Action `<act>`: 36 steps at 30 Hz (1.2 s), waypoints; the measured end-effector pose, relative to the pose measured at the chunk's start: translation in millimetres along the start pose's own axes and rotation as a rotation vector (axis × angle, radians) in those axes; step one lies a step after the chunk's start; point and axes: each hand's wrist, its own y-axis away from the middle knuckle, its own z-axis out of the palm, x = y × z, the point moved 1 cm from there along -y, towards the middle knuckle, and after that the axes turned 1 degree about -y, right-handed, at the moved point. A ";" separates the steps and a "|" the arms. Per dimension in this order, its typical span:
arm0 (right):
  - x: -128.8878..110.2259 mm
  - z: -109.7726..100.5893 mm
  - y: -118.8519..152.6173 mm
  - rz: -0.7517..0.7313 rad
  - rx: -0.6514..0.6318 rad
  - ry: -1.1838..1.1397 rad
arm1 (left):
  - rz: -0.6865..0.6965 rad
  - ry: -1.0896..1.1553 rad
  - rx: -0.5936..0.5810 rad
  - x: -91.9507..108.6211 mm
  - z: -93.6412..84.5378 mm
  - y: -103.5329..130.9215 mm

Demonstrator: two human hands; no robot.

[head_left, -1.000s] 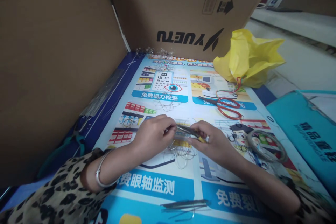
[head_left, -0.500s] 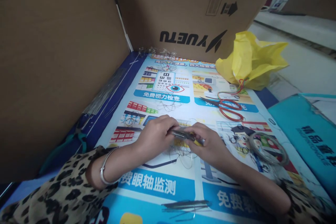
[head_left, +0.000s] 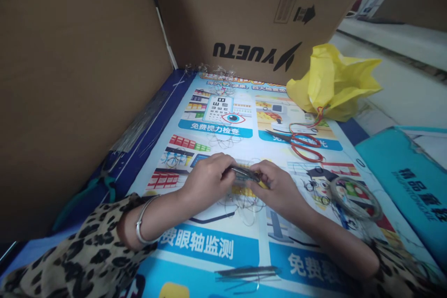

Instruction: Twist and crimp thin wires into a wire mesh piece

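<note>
My right hand (head_left: pixel 275 188) is closed round a small pair of pliers (head_left: pixel 246 173) with dark metal jaws and a bit of yellow handle showing. My left hand (head_left: pixel 211 179) is pinched shut at the jaw end; whatever lies between its fingers is hidden. Just below both hands, thin bent wire loops (head_left: pixel 244 205) lie on the printed sheet (head_left: pixel 279 270). Closer to me rests a small bundle of straight dark wires (head_left: pixel 246 272). A coil of wire (head_left: pixel 356 198) lies to the right of my right hand.
Red-handled scissors (head_left: pixel 305 146) and a yellow bag (head_left: pixel 331 81) are at the right back. Teal-handled pliers (head_left: pixel 103 181) and straight wire lengths (head_left: pixel 139 121) lie left. Cardboard walls (head_left: pixel 244 9) stand behind and left. A turquoise box (head_left: pixel 405 181) sits at right.
The pliers have turned slightly between my hands, and my fingers have shifted a little around them. Nothing else has visibly moved.
</note>
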 end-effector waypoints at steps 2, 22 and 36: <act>0.2 1.2 -0.4 -0.001 -0.007 -0.005 | 0.004 -0.001 0.006 0.1 0.5 -0.1; -1.7 3.5 1.8 -0.005 -0.055 -0.074 | -0.096 0.090 -0.041 0.3 6.4 3.4; -1.7 4.3 1.8 0.021 -0.011 -0.072 | -0.017 -0.017 0.038 -0.5 9.3 -0.4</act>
